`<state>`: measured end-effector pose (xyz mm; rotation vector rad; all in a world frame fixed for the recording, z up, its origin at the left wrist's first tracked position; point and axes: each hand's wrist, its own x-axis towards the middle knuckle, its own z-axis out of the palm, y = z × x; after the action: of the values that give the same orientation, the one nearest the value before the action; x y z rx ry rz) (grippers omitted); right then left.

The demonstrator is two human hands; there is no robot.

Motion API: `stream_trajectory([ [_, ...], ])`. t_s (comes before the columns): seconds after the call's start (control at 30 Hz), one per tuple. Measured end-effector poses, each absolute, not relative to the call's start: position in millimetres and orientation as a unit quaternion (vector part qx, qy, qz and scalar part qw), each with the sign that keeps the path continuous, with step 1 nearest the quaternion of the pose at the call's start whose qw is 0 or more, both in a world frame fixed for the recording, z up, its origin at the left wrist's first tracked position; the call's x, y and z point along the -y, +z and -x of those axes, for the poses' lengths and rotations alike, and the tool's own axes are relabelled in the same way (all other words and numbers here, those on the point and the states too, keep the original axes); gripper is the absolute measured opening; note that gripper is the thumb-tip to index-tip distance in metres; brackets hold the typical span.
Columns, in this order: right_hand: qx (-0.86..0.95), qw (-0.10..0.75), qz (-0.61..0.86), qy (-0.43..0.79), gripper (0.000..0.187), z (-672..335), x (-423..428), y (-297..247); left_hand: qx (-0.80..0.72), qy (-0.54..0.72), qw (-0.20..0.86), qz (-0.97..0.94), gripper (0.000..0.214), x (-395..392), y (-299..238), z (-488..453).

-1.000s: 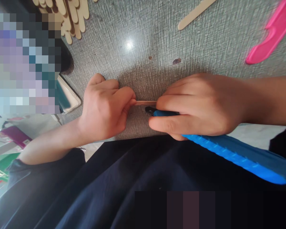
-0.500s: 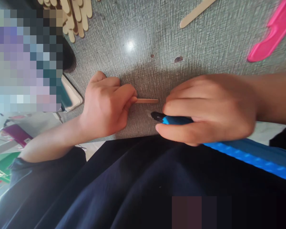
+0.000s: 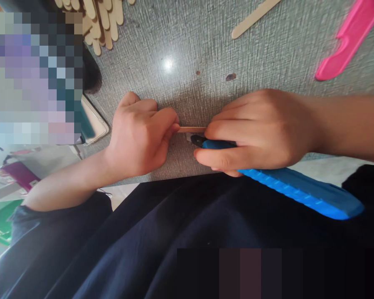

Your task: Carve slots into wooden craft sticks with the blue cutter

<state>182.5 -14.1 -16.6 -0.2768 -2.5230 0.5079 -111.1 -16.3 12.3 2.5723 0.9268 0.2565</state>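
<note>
My left hand (image 3: 140,135) is closed in a pinch on one end of a thin wooden stick (image 3: 191,129) that lies flat on the grey-green table (image 3: 187,50). My right hand (image 3: 262,131) is wrapped round a blue utility knife (image 3: 299,193). The knife's dark tip (image 3: 195,141) sits against the stick just below it, between the two hands. The stick's right end is hidden under my right fingers.
A pile of several wooden craft sticks (image 3: 101,18) lies at the back left. One loose stick (image 3: 254,16) lies at the back. A pink plastic knife (image 3: 345,41) is at the back right. A tray corner (image 3: 92,124) sits left. The table edge runs just under my hands.
My right hand drew the knife back to the right and off the stick half a second ago. Now it has returned left with the tip against the stick. The left hand has held still.
</note>
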Motion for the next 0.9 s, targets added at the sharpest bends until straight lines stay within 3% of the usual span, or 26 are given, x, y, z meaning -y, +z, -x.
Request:
stream_trajectory([
  [0.23, 0.922, 0.279, 0.11, 0.243, 0.038, -181, 13, -17, -0.369, 0.067, 0.245, -0.894, 0.028, 16, 12, 113],
  [0.5, 0.934, 0.253, 0.118, 0.224, 0.042, -181, 14, -19, -0.345, 0.106, 0.254, -0.897, 0.028, 15, 10, 116],
  [0.9, 0.945, 0.262, 0.104, 0.164, 0.038, -179, 15, -16, -0.359, 0.099, 0.194, -0.908, 0.031, 21, 11, 106],
])
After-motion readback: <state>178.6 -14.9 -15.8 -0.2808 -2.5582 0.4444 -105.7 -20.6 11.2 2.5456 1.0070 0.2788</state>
